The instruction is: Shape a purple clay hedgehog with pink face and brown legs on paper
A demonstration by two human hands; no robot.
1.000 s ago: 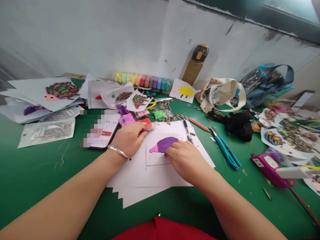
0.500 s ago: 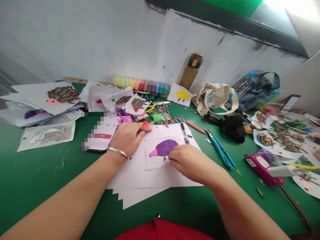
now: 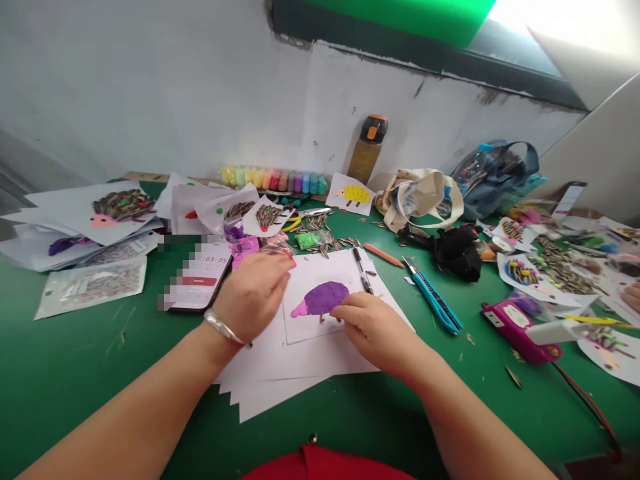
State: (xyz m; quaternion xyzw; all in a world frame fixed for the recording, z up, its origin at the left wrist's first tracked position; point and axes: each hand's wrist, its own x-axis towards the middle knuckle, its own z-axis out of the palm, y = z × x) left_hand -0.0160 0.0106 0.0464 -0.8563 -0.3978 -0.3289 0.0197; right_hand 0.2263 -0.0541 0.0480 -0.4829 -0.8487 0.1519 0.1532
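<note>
The purple clay figure (image 3: 326, 297) lies on a white sheet (image 3: 300, 333), just left of the fingertips of the right hand (image 3: 377, 327) and right of the left hand (image 3: 257, 293). Its pink snout (image 3: 299, 310) points left; the long axis slopes gently, lower at the snout. The right fingers are bent, nearly together, and obscure the figure's lower right edge; any grip cannot be determined. The left fingers curl beside a partly covered red packet (image 3: 286, 253); their hold cannot be determined.

Just left of your left hand (image 3: 256, 292), the phone (image 3: 200, 270) showed you "03:35". Its smaller print was too tiny for you to read.
</note>
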